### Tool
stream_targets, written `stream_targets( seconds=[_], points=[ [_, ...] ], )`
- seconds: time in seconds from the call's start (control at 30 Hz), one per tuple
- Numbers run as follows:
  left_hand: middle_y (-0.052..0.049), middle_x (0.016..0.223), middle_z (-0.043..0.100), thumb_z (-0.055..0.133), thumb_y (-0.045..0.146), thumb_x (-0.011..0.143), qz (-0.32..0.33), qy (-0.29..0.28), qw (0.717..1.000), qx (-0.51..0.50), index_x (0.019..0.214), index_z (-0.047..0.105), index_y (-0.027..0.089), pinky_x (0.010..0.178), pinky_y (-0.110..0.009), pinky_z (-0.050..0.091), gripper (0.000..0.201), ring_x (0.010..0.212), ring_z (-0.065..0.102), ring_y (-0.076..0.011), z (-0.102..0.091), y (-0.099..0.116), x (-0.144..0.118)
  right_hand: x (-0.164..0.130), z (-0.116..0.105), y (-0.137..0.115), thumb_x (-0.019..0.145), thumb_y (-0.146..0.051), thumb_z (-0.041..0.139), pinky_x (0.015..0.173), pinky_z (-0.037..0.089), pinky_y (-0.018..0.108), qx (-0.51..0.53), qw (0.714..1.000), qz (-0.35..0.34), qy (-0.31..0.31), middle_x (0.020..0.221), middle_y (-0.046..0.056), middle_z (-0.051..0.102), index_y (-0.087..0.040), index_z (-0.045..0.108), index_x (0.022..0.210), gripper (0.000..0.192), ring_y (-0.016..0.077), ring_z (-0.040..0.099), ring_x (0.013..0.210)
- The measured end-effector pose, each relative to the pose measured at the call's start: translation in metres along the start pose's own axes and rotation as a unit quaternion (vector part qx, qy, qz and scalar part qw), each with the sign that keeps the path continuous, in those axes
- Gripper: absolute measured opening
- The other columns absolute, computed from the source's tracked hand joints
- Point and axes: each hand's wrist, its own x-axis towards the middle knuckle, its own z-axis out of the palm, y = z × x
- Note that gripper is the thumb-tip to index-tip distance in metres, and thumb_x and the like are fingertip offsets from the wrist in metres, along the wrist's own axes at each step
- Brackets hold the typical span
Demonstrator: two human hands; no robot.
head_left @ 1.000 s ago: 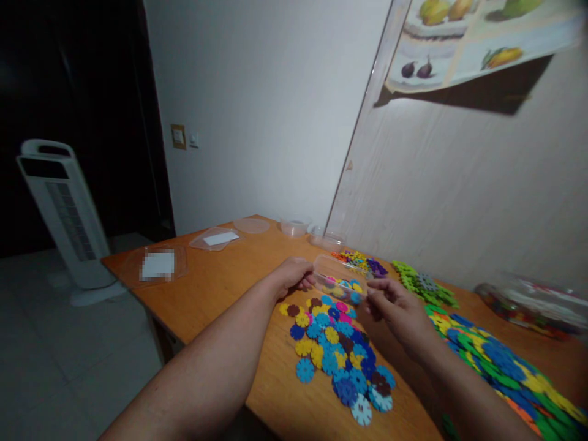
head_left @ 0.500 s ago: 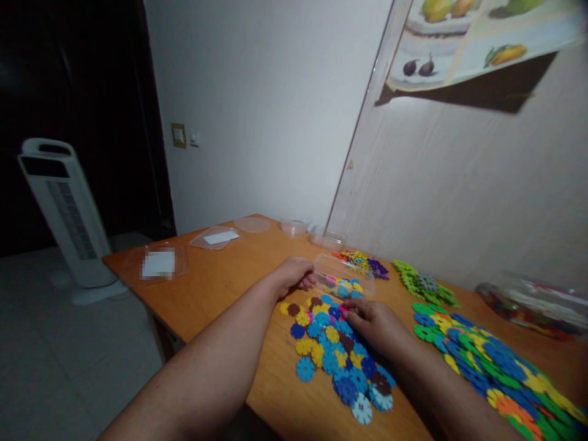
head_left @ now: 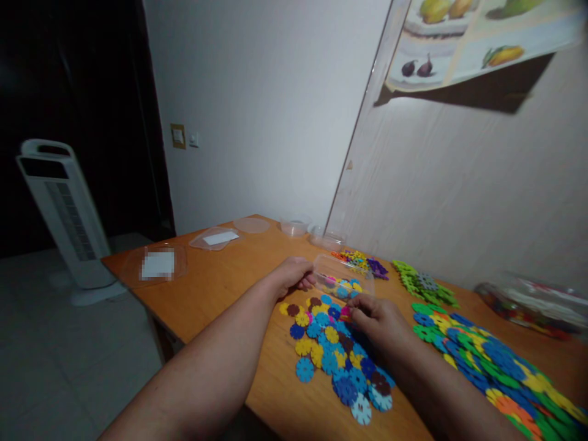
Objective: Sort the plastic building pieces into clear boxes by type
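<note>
My left hand is closed on the near left edge of a clear plastic container. Several blue, yellow and pink notched plastic discs lie inside it. Just in front of the container, my right hand pinches a pink notched disc between thumb and fingers. Below both hands spreads a loose pile of small discs in light blue, dark blue, yellow, brown and pale blue. The right hand partly covers the pile's right side.
Larger discs lie heaped at right, with green pieces and small mixed pieces behind. A filled clear bag rests near the wall. Clear tubs and lids stand along the far edge. A tower fan is at left.
My right hand has lifted slightly and shifted a little to the right, with the pink disc now showing more between its fingers. The left hand stays at the container.
</note>
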Motion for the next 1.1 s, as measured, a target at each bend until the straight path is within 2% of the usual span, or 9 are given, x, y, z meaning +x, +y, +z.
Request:
stream_targets(
  seconds=[0.1,0.3,0.37,0.43,0.53,0.7,0.83,0.97,1.1],
  points=[
    [-0.006,0.062,0.066,0.051,0.021,0.074,0.003,0.001,1.000,0.001,0.067,0.055,0.014,0.043,-0.018,0.038,0.011,0.046,0.054,-0.0086,0.000,0.000,0.000,0.001,-0.008,-0.008,0.082,-0.033,0.052,0.057,0.042,0.027,0.030,0.999,0.015,0.021,0.070,0.002,0.064,-0.020,0.067,0.079,0.020,0.0179,0.059,0.066],
    [-0.006,0.061,0.066,0.050,0.019,0.073,0.000,0.001,1.000,0.000,0.066,0.055,0.014,0.042,-0.018,0.036,0.010,0.045,0.053,-0.0083,0.000,0.001,0.000,0.004,-0.024,-0.011,0.085,-0.043,0.052,0.059,0.046,0.028,0.085,0.980,0.054,0.173,0.080,0.004,0.067,-0.019,0.061,0.112,0.037,0.0186,0.062,0.066],
    [-0.006,0.061,0.065,0.050,0.019,0.073,0.000,-0.001,1.000,0.001,0.066,0.055,0.014,0.042,-0.018,0.037,0.010,0.045,0.053,-0.0084,0.000,0.001,0.000,0.003,-0.023,-0.006,0.085,-0.041,0.052,0.059,0.045,0.027,0.044,0.990,0.046,0.122,0.077,0.004,0.067,-0.018,0.064,0.099,0.029,0.0177,0.060,0.065],
    [-0.006,0.062,0.066,0.049,0.019,0.073,0.000,-0.001,1.000,0.003,0.066,0.055,0.014,0.042,-0.018,0.037,0.010,0.045,0.054,-0.0084,0.000,0.001,0.000,0.001,-0.019,-0.002,0.085,-0.040,0.053,0.058,0.042,0.026,0.008,0.999,0.031,0.019,0.073,0.002,0.066,-0.019,0.066,0.088,0.025,0.0167,0.059,0.064],
    [-0.006,0.060,0.065,0.049,0.019,0.074,0.001,-0.004,1.000,0.007,0.067,0.055,0.014,0.042,-0.018,0.036,0.011,0.045,0.054,-0.0083,0.000,0.001,0.000,-0.003,-0.011,0.001,0.083,-0.040,0.058,0.055,0.039,0.024,-0.043,0.994,0.017,-0.100,0.072,0.001,0.066,-0.020,0.069,0.090,0.024,0.0155,0.057,0.063],
    [-0.005,0.059,0.064,0.048,0.020,0.075,0.003,-0.007,1.000,0.007,0.067,0.055,0.014,0.042,-0.018,0.036,0.012,0.045,0.054,-0.0081,-0.001,0.001,-0.001,-0.004,-0.008,-0.002,0.084,-0.035,0.056,0.058,0.039,0.024,-0.079,0.989,-0.004,-0.124,0.078,0.001,0.069,-0.020,0.071,0.089,0.021,0.0160,0.060,0.069],
    [-0.006,0.061,0.065,0.049,0.019,0.075,0.002,-0.005,1.000,0.005,0.067,0.056,0.013,0.042,-0.018,0.036,0.012,0.045,0.054,-0.0085,0.000,0.002,-0.002,-0.004,-0.010,-0.007,0.087,-0.034,0.050,0.057,0.037,0.024,-0.088,0.992,-0.021,-0.092,0.071,0.001,0.065,-0.020,0.066,0.074,0.025,0.0157,0.058,0.066],
    [-0.005,0.061,0.065,0.049,0.018,0.074,0.000,-0.003,1.000,0.001,0.067,0.055,0.013,0.042,-0.019,0.036,0.010,0.045,0.054,-0.0085,0.000,0.003,-0.002,-0.002,-0.015,-0.012,0.089,-0.041,0.048,0.051,0.034,0.024,-0.056,0.998,-0.011,-0.010,0.059,-0.001,0.054,-0.019,0.057,0.066,0.032,0.0141,0.051,0.058],
    [-0.005,0.060,0.064,0.050,0.018,0.074,-0.005,-0.004,1.000,0.001,0.067,0.055,0.013,0.041,-0.018,0.035,0.010,0.044,0.053,-0.0077,0.001,0.003,-0.002,0.001,-0.025,-0.016,0.087,-0.049,0.050,0.053,0.043,0.026,0.075,0.991,0.021,0.108,0.066,0.001,0.060,-0.018,0.064,0.097,0.035,0.0160,0.056,0.059]
  ],
)
